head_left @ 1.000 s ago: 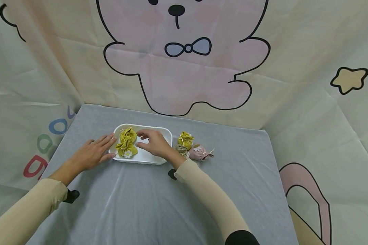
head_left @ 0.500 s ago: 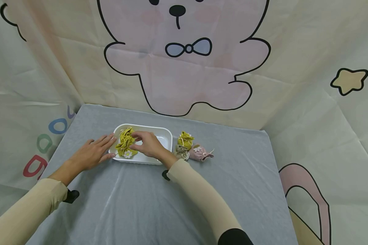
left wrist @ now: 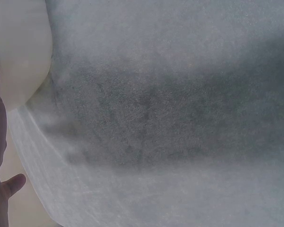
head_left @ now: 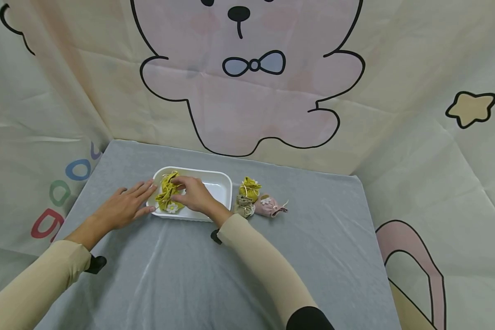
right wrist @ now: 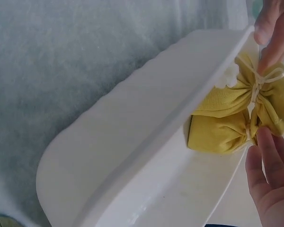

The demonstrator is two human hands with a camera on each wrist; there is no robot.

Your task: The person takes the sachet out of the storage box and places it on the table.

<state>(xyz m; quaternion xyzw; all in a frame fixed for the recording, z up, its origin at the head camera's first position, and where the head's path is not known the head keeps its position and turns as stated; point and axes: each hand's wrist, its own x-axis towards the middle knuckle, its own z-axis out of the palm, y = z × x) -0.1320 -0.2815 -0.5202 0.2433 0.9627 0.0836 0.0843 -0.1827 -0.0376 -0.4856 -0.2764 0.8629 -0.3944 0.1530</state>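
Two yellow drawstring pouches lie together at the left end of a white tray (head_left: 220,185). The back pouch (head_left: 168,180) partly sits behind my fingers; the front pouch (head_left: 164,201) bears a white flower. My right hand (head_left: 199,197) reaches over the tray from the right, thumb and fingers spread apart. In the right wrist view, fingertips (right wrist: 264,135) touch the gathered yellow cloth near a tied cord; the thumb's contact is hidden. My left hand (head_left: 128,206) rests with extended fingers at the tray's left rim, also partly seen at the edge of the left wrist view.
Right of the tray, another yellow pouch (head_left: 250,188), a grey-green pouch (head_left: 244,206) and a pink pouch (head_left: 269,206) huddle together. A grey cloth (head_left: 313,238) covers the table. Behind it hangs a curtain (head_left: 396,68) printed with a cartoon bear.
My right hand has moved left over the tray, from beside the yellow pouches until its fingers reach them. The left hand and the tray stay where they were.
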